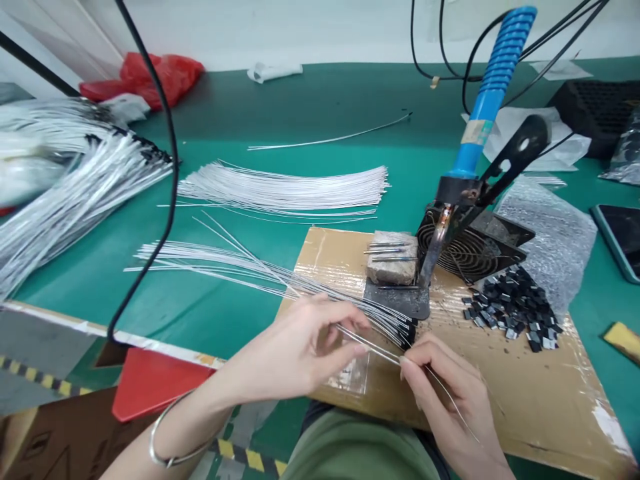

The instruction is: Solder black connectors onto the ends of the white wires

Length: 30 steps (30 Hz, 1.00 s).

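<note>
My left hand (315, 350) is closed on thin white wires (380, 351), pinched between thumb and fingers above the cardboard sheet (545, 413). My right hand (450, 393) pinches the same wires near their right end. A thin silvery strand (453, 399) runs across its palm; whether it belongs to those wires I cannot tell. Just behind both hands lies a bundle of white wires (235, 263) with black tips (407, 330). A soldering iron with a blue handle (495, 100) leans in a stand, its metal shaft pointing down beside a grey block (393, 267).
Small black connectors (520, 307) lie heaped on the right, by a bubble-wrap bag (550, 233) and a round fan grille (460, 250). Another stack of white wires (285, 187) rests behind. A black cable (170, 153) hangs at left. A phone (623, 233) lies far right.
</note>
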Each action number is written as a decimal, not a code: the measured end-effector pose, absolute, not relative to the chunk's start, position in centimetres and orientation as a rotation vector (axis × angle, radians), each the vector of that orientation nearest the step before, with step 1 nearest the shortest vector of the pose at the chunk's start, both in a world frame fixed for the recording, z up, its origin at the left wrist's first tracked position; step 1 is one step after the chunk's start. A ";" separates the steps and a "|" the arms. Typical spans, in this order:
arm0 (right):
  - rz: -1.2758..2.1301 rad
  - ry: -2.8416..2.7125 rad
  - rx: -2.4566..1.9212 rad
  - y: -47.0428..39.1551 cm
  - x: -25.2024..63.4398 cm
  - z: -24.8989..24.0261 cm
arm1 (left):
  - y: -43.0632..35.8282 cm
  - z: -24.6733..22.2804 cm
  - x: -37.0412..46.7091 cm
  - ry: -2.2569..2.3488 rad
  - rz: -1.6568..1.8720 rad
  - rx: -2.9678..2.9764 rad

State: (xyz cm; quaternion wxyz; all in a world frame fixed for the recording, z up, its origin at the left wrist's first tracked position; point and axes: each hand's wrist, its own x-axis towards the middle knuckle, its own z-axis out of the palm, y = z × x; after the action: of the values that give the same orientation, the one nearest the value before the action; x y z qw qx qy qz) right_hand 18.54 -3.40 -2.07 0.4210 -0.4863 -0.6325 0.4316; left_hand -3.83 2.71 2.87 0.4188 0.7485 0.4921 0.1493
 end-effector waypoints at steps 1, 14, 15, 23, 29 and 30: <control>1.086 -1.571 -1.231 -3.4 18.5 -2.0 | 2.4 2.9 -3.4 1.212 0.369 1.908; 0.987 -1.380 -1.239 -3.3 18.4 -3.6 | 1.6 0.9 0.5 1.164 0.378 1.497; 0.998 -1.306 -1.279 -3.4 18.2 -3.7 | 1.6 0.8 0.6 1.170 0.399 1.456; 1.261 -0.748 -1.082 -3.7 18.3 -4.9 | 2.6 1.0 1.2 1.204 0.515 1.285; 1.302 -0.752 -1.164 -3.7 17.1 -4.2 | 2.6 0.6 1.2 1.183 0.592 1.294; 1.295 -0.747 -1.186 -3.7 16.9 -4.0 | 2.6 0.5 1.1 1.181 0.596 1.304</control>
State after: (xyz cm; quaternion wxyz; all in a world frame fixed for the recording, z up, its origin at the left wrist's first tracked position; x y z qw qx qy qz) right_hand 16.88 -3.69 -3.97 0.5783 -0.5070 -0.3194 0.5537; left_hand 1.13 2.61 0.52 0.5989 0.5623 0.5091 0.2568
